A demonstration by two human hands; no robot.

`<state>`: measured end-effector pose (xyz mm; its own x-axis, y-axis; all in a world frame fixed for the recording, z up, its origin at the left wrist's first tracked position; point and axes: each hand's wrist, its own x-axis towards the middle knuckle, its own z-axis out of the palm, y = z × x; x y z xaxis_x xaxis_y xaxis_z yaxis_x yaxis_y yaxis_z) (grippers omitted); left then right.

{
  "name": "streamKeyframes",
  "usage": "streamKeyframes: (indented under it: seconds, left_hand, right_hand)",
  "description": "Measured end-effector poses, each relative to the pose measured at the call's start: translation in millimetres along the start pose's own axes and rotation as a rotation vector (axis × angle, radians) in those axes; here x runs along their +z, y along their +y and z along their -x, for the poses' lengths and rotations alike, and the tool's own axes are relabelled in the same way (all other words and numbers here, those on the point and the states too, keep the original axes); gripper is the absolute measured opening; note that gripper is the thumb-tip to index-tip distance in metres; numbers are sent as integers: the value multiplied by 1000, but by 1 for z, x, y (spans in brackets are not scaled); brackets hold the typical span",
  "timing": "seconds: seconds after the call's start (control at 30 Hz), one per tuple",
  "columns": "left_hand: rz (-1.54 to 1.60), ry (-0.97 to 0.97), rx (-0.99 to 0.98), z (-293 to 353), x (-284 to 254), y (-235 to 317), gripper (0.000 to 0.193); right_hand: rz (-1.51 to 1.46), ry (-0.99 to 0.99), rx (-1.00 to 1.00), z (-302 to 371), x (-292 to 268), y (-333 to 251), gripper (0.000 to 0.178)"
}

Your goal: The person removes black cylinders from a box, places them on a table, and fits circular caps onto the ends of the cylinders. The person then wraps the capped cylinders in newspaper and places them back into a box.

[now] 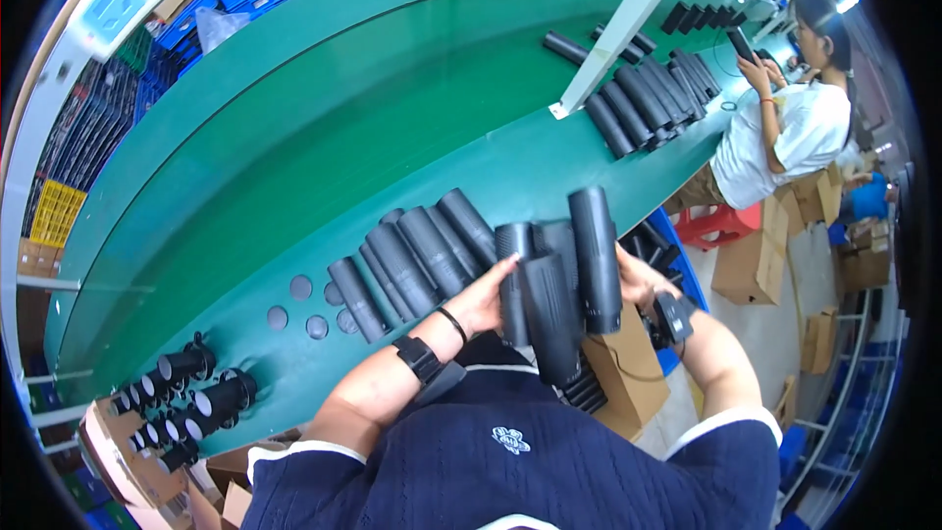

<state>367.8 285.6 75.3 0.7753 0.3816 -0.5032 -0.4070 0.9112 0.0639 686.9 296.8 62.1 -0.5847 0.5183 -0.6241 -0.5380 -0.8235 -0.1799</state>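
Observation:
Between my two hands are several black cylinders (550, 309), held together close to my chest at the table's edge. My left hand (483, 296) presses against the left side of the bunch, fingers partly hidden behind it. On the other side, my right hand (638, 280) grips a taller black cylinder (593, 255), its fingers mostly behind it. Left of my left hand, a row of similar black cylinders (404, 257) lies on the green table (294, 388). Small dark discs (278, 317) lie beyond that row's left end.
At the far left of the table stand black cylinders with pale ends (186, 402). More black cylinders (648, 98) lie at the right, past a metal post (628, 29). A co-worker (785, 128) sits there, holding a dark object. A cardboard box (628, 378) and blue crate (687, 270) are below right.

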Motion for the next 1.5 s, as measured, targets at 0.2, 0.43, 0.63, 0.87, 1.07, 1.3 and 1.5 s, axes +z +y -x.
streamKeyframes:
  seconds: [0.2,0.43,0.63,0.87,1.07,1.3,1.5]
  left_hand:
    - [120,-78,148,-40,4,63,59]
    - [169,13,285,-69,-12,101,58]
    - [148,97,332,-48,-11,114,71]
    - [160,54,333,-62,-8,121,67]
    - [167,34,327,-61,-6,124,73]
    - [150,156,368,-44,-20,122,67]
    - [75,300,406,-49,-21,122,59]
  right_hand:
    - [225,14,45,-67,36,-96,52]
    - [397,-24,120,-121,64,-137,58]
    - [458,-107,227,-159,58,-136,60]
    - [433,22,204,-147,56,-154,59]
    - [499,148,194,-159,23,-165,55]
    - [611,-57,148,-165,38,-156,70]
    - [736,-5,107,-153,27,-178,73]
